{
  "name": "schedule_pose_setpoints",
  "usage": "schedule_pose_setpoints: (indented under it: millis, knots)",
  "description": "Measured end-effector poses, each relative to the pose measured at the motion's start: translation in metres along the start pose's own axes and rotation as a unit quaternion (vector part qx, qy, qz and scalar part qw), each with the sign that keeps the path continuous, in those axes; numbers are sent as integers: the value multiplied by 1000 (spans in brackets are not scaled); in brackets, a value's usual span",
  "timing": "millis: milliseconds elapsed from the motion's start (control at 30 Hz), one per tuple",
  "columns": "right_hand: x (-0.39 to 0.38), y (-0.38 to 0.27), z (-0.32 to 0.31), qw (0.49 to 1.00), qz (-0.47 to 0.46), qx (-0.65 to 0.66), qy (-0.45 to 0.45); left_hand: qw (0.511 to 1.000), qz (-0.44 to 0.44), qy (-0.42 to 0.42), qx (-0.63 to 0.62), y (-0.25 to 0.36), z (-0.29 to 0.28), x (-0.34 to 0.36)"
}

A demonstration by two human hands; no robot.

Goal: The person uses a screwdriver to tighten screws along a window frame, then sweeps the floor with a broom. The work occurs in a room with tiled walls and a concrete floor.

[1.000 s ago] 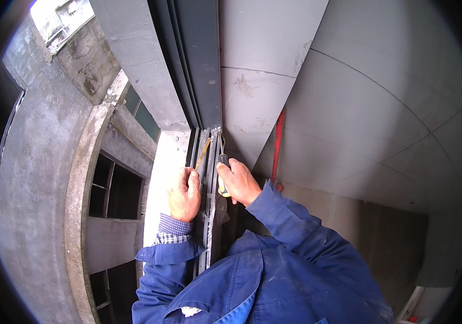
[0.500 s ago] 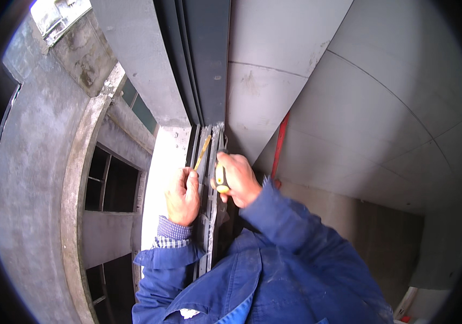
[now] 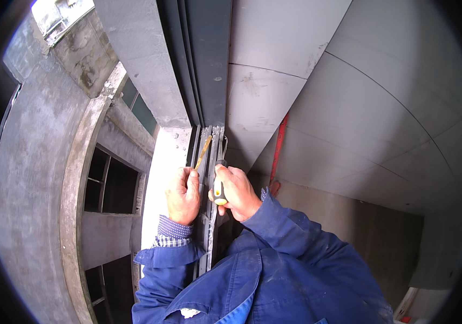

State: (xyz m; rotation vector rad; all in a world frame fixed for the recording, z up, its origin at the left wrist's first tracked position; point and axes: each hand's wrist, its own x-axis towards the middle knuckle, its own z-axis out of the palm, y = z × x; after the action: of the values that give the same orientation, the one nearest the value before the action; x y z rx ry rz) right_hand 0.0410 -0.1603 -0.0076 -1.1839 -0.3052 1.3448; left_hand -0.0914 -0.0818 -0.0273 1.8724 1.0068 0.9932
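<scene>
My left hand [image 3: 182,194] is closed on a thin yellowish strip [image 3: 204,150], which slants up over the grooved metal window track [image 3: 209,240]. To its right, my right hand [image 3: 233,194] grips a black and yellow screwdriver [image 3: 219,186]. The screwdriver's shaft points up along the right side of the track, near the foot of the dark vertical frame [image 3: 206,65]; I cannot tell exactly where its tip rests.
A white ledge [image 3: 163,162] borders the track on the left, with a concrete facade and dark window openings [image 3: 117,183] beyond. Pale panels [image 3: 266,92] rise on the right, and a long red bar [image 3: 279,143] lies behind my right hand.
My right hand and screwdriver shifted slightly up half a second ago and are a little lower again now. The view has shifted slightly since a second ago. My left hand keeps its hold.
</scene>
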Motion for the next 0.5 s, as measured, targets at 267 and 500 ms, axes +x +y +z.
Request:
schedule_pose_setpoints:
  millis: [267,500]
  knots:
    - [23,-11,5,998,-28,-52,35,1000,25,15,1,-3,3,1]
    - [3,-3,4,1000,10,27,-1,1000,-8,1,8,2,-1,-1]
